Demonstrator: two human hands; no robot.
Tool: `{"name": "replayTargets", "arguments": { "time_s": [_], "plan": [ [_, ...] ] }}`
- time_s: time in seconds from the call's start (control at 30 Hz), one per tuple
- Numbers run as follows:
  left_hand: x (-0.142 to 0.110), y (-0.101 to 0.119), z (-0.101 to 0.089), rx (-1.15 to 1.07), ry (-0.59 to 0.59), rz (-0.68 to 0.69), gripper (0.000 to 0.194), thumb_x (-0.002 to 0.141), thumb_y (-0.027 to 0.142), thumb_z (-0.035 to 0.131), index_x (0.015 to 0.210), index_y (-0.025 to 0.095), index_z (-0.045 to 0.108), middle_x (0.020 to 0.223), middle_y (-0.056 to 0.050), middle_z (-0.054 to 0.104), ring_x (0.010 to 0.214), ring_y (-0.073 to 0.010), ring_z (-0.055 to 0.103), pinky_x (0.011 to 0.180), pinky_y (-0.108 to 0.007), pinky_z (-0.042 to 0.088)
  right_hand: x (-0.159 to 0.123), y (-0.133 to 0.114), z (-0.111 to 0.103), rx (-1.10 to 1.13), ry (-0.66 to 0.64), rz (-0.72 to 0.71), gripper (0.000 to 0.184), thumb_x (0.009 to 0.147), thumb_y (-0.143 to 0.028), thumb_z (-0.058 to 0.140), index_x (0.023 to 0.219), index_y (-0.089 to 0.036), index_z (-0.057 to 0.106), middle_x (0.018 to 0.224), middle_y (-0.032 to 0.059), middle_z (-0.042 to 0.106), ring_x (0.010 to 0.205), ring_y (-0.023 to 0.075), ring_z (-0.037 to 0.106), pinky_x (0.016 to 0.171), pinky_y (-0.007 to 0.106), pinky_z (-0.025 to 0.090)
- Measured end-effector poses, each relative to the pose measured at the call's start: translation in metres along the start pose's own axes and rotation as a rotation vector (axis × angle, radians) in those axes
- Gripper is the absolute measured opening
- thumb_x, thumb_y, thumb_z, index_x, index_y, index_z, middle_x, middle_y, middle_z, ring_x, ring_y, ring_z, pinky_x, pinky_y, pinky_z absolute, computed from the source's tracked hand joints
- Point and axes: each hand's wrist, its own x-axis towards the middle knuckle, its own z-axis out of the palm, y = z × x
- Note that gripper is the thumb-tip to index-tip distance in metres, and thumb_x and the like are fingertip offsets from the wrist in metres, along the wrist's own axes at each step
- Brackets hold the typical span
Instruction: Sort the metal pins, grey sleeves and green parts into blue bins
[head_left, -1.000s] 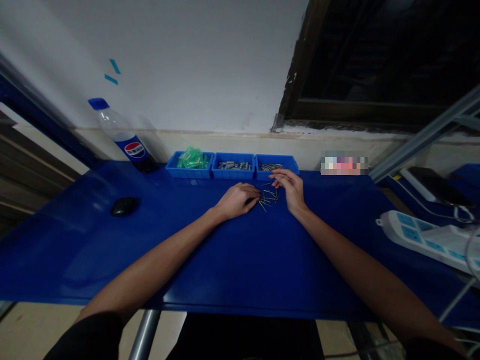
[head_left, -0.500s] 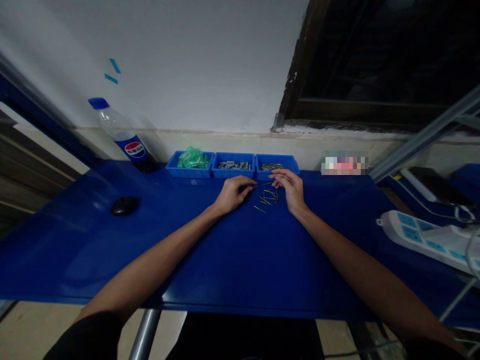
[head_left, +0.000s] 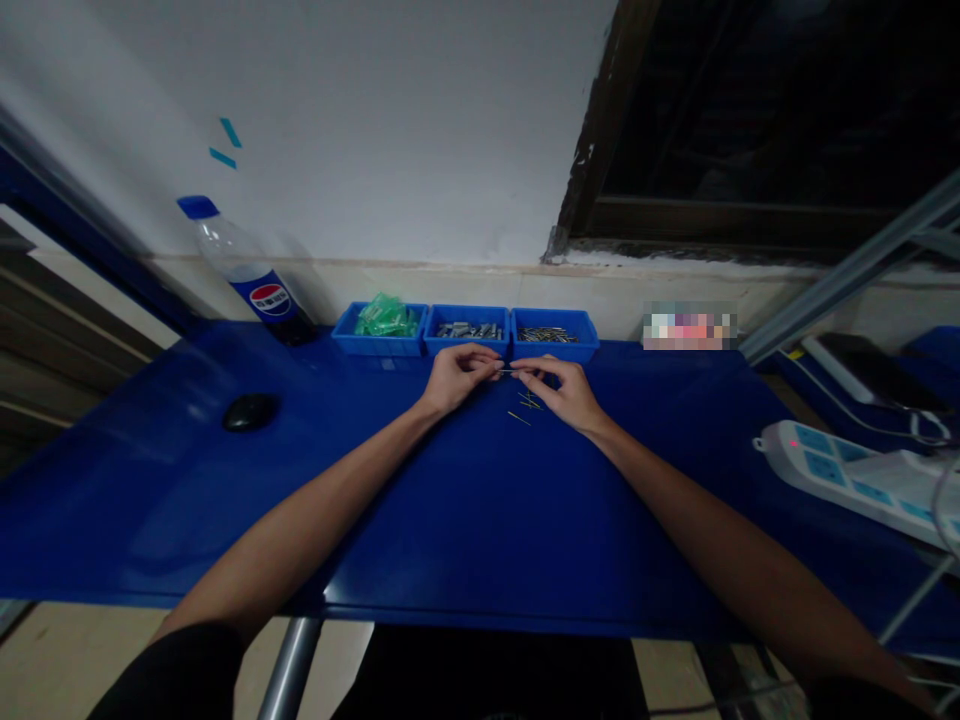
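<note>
My left hand (head_left: 454, 377) and my right hand (head_left: 564, 390) meet fingertip to fingertip just above the blue table (head_left: 465, 500), in front of the trays. Both pinch the ends of one thin metal pin (head_left: 508, 372) held level between them. A small scatter of loose pins (head_left: 526, 406) lies on the table below and beside my right hand. Behind the hands stand three blue trays: one with green bags (head_left: 381, 330), one with grey metal parts (head_left: 467, 332), one with dark pins (head_left: 552, 335).
A cola bottle (head_left: 247, 275) leans at the back left by the wall. A black mouse (head_left: 250, 411) lies on the left of the table. A white power strip (head_left: 862, 478) with cables sits at the right edge.
My left hand lifted off the pile and moved up toward the trays. My right hand shifted left to meet it, and both now pinch one pin. Fewer loose pins show.
</note>
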Motion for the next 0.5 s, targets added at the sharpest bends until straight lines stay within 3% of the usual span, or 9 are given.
{"name": "replayTargets", "arguments": {
  "time_s": [0.17,0.3,0.5],
  "plan": [
    [-0.002,0.006,0.003,-0.002,-0.035,-0.048,0.039,0.075,0.043,0.087,0.093,0.010,0.075,0.084,-0.011,0.078,0.070,-0.0174,0.076,0.074,-0.031,0.065,0.000,-0.002,-0.001,0.012,-0.055,-0.045,0.020,0.094,-0.035,0.068,0.105,-0.027,0.083,0.093,0.0047,0.082,0.082,0.0224,0.069,0.078,0.038,0.052],
    [-0.003,0.008,0.004,0.040,-0.072,-0.031,0.033,0.079,0.041,0.083,0.092,0.011,0.076,0.083,-0.010,0.079,0.068,-0.0161,0.075,0.071,-0.029,0.063,-0.001,0.003,0.000,0.110,-0.031,0.029,0.019,0.091,-0.038,0.072,0.100,-0.026,0.084,0.097,0.0062,0.083,0.088,0.0246,0.073,0.081,0.040,0.054],
    [-0.005,0.004,0.004,0.202,-0.013,0.041,0.030,0.091,0.041,0.070,0.097,0.012,0.076,0.079,-0.008,0.079,0.070,-0.0185,0.075,0.072,-0.031,0.061,0.002,0.014,0.000,0.361,0.142,0.167,0.021,0.085,-0.038,0.075,0.100,-0.025,0.084,0.099,0.0067,0.083,0.087,0.0244,0.075,0.081,0.040,0.058]
  ]
}}
